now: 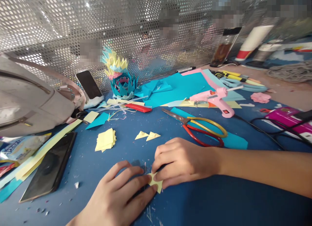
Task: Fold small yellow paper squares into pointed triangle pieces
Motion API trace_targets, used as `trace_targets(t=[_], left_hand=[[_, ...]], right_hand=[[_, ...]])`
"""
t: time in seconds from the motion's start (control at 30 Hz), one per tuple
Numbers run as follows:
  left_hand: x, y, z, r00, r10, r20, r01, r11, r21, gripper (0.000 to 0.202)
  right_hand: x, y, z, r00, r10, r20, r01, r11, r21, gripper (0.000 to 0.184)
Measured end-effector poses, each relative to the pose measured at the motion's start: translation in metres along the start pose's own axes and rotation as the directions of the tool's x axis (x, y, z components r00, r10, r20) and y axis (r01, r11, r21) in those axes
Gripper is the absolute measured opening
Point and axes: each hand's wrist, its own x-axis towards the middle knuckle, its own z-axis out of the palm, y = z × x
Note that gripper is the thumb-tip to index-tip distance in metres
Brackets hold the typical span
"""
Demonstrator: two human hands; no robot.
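Note:
Both my hands meet over a small pale-yellow paper piece (156,183) on the blue table (219,200). My left hand (119,195) presses its fingertips on the piece's left side. My right hand (181,161) is curled and pinches its right side. Just beyond lie two folded yellow triangles (147,135) and a stack of yellow paper squares (105,140). Red-and-yellow scissors (200,127) lie shut to the right of them.
A pink glue gun (214,97) with its cable lies on blue and yellow sheets. A paper model (120,76) stands by the perforated metal wall. A phone (50,166) lies flat at left, another leans near a grey bag (29,96). A red cutter (137,107) lies mid-table.

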Motion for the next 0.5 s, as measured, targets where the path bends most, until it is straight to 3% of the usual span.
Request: trace_targets(t=[0.2,0.5], left_hand=[[-0.0013,0.0025,0.0036,1.0,-0.018,0.006,0.018,0.999,0.028,0.029],[0.0015,0.0047,0.0073,0.999,-0.016,-0.032,0.017,0.999,0.029,0.028]], right_hand=[[0.0,0.0009,0.0002,1.0,-0.002,0.01,0.003,1.0,-0.015,0.025],[0.0011,0.0009,-0.0005,0.999,-0.024,0.022,0.025,0.999,-0.029,0.029]])
